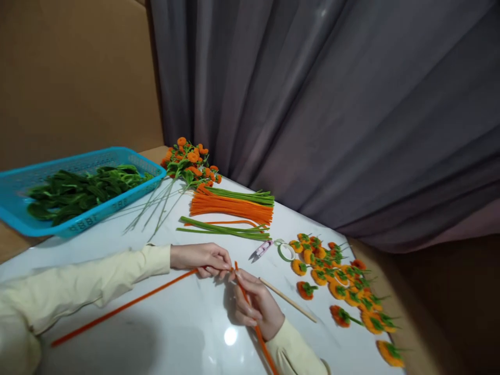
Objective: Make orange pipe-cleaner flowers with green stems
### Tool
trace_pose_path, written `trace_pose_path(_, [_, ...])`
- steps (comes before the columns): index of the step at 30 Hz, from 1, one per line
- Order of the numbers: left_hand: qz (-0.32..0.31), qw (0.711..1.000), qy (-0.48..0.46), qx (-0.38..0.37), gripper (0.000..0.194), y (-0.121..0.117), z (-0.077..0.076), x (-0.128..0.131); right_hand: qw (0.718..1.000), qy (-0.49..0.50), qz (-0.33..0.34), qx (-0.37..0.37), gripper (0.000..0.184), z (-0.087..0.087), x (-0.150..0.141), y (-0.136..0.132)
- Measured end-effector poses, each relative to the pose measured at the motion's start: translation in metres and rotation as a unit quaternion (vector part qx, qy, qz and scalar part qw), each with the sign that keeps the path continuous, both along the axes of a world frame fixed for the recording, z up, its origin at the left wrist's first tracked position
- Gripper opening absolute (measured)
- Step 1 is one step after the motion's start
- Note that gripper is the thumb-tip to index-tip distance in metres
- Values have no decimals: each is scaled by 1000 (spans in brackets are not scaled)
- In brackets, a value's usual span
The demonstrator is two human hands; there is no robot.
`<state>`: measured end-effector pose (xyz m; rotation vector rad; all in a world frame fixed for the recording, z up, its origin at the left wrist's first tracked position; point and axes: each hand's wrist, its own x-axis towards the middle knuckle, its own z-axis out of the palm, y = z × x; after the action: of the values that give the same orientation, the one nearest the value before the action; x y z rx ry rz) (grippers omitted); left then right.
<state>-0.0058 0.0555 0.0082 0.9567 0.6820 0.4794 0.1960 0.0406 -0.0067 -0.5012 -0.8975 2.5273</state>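
Observation:
My left hand (203, 259) is closed in a pinch on an orange pipe cleaner (125, 307), whose long fuzzy length slants down to the lower left. Close beside it, fingertips almost meeting, my right hand (258, 304) grips another orange length of pipe cleaner (265, 350) that runs down past the bottom edge. Whether the two lengths are joined at the fingertips I cannot tell. A thin wooden stick (289, 300) lies just right of my right hand. Beyond the hands are pink-handled thread snips (260, 251) and a roll of green tape (286, 252).
Bundled orange pipe cleaners (232, 203) and loose green pipe cleaners (224, 229) lie at the back. A blue basket (113, 207) at left holds green leaves (82, 192). Orange flowers on stems (191, 161) lie behind. Several orange flower heads (338, 289) spread along the right edge of the white table (187, 333).

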Motion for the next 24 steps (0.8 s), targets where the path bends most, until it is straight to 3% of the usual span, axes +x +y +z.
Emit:
trace_pose_path(3, [12,1000,12,1,28,-1,0,1,999,18,-10,-31,17,-3,-1,1])
trace_pose_path(6, [-1,998,49,47,29,-3,-3,4,998,17,-35,-44,18,-7,-5,2])
trace_pose_path(10, [33,990,74,117,32,-2,-10,13,1000,-18,24,-5,24,-10,-4,12])
trace_pose_path(12, [57,990,67,114,33,3,-11,18,999,-31,35,28,28,-10,0,20])
trace_pose_path(15, [78,993,46,78,32,11,-9,25,998,-34,-2,58,29,-8,7,28])
trace_pose_path(20, [92,996,-7,1,23,19,-8,34,995,-65,-25,76,31,0,11,25])
trace_pose_path(24, [73,997,2,29,37,19,-11,39,986,-105,-101,83,31,5,7,19])
